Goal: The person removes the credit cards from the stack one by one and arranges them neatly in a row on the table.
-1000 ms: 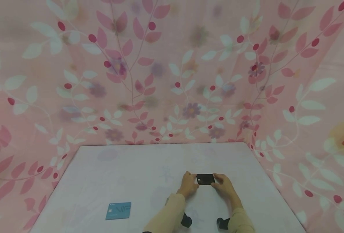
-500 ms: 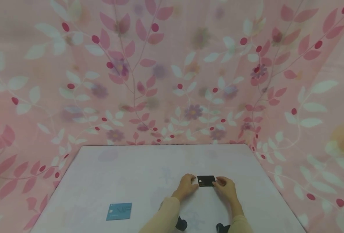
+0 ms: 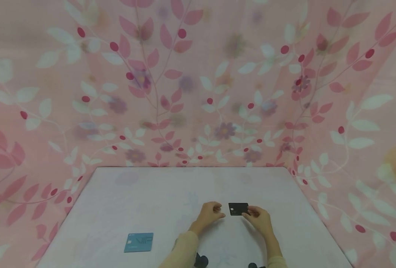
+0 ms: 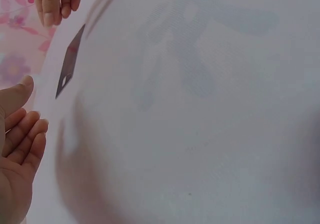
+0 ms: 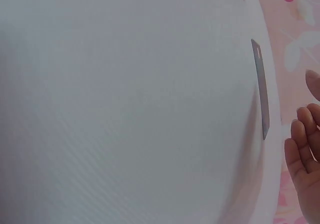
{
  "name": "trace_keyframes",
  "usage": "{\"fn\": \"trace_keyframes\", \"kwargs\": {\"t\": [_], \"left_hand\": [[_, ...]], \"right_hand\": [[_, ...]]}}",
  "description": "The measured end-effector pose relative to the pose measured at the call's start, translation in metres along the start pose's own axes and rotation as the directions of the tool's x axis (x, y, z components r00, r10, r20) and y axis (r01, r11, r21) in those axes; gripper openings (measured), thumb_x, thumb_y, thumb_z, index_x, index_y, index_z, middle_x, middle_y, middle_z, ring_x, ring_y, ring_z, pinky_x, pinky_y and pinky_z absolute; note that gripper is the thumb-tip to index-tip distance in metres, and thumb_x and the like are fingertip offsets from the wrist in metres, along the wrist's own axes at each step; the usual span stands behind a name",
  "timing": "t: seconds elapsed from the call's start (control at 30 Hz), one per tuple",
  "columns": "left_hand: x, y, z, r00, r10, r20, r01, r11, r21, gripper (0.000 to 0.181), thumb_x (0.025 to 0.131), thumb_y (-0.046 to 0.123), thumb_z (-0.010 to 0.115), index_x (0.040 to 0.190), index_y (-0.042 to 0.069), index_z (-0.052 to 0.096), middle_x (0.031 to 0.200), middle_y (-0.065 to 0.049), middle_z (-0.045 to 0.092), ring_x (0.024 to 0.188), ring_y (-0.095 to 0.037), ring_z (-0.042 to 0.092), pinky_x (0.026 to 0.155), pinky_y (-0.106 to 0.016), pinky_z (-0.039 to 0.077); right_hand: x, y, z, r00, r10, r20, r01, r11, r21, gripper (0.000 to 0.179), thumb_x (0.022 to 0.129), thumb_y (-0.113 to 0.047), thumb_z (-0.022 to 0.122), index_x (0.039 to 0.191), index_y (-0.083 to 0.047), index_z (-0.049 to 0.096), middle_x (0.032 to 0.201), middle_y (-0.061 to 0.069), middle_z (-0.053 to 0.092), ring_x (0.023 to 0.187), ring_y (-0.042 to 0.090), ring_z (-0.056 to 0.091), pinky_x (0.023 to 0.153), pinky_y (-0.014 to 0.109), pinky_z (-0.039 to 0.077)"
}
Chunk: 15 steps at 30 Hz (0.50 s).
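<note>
A black card (image 3: 236, 209) with a silver chip lies on the white table, towards the right in the head view. My left hand (image 3: 209, 215) is off to its left, fingers loosely bent and holding nothing. At the card's right end is my right hand (image 3: 260, 219), whose fingertips overlap that edge in the head view. The right wrist view shows a gap between the card (image 5: 262, 91) and the relaxed fingers of the right hand (image 5: 306, 156). In the left wrist view the card (image 4: 70, 61) lies between the two hands, apart from both.
A blue card (image 3: 139, 242) printed with "VIP" lies at the table's front left. The white table (image 3: 171, 186) is walled on the back and sides by pink floral cloth (image 3: 191, 82). Dark wrist-worn devices (image 3: 202, 261) show near the sleeves.
Both hands were at the black card's short ends a second ago. The left hand has drawn away to the left, and the right fingers have loosened. The head view has shifted slightly.
</note>
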<state>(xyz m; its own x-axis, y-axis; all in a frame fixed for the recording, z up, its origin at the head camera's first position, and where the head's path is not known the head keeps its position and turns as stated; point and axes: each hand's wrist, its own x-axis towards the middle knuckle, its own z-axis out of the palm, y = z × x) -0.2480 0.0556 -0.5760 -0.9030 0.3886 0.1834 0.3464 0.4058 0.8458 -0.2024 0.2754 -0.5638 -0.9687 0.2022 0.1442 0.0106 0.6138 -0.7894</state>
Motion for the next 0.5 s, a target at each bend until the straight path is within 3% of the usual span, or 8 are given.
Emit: {"fn": "trace_keyframes", "kwargs": {"t": [0.23,0.5], "left_hand": [[-0.007,0.003,-0.007,0.999,0.049,-0.017,-0.050,0.998,-0.050,0.032,0.075,0.009,0.078,0.098,-0.009,0.066,0.087,-0.015,0.068,0.075,-0.014,0.064,0.068,-0.021,0.052],[-0.015,0.008,-0.019,0.996,0.081,-0.022,-0.083,0.989,-0.124,0.034,0.075,0.007,0.078,0.100,-0.011,0.065,0.092,-0.022,0.068,0.081,-0.028,0.066,0.071,-0.022,0.052]], "right_hand": [[-0.008,-0.009,0.005,0.999,0.012,0.031,-0.013,1.000,0.004,0.038,0.077,-0.016,0.077,0.106,0.004,0.065,0.096,0.014,0.068,0.092,0.028,0.063,0.084,0.040,0.051],[-0.018,-0.021,0.008,0.998,-0.028,0.053,0.025,0.998,0.053,0.039,0.075,-0.016,0.078,0.105,0.005,0.065,0.097,0.014,0.068,0.092,0.028,0.063,0.084,0.037,0.052]]}}
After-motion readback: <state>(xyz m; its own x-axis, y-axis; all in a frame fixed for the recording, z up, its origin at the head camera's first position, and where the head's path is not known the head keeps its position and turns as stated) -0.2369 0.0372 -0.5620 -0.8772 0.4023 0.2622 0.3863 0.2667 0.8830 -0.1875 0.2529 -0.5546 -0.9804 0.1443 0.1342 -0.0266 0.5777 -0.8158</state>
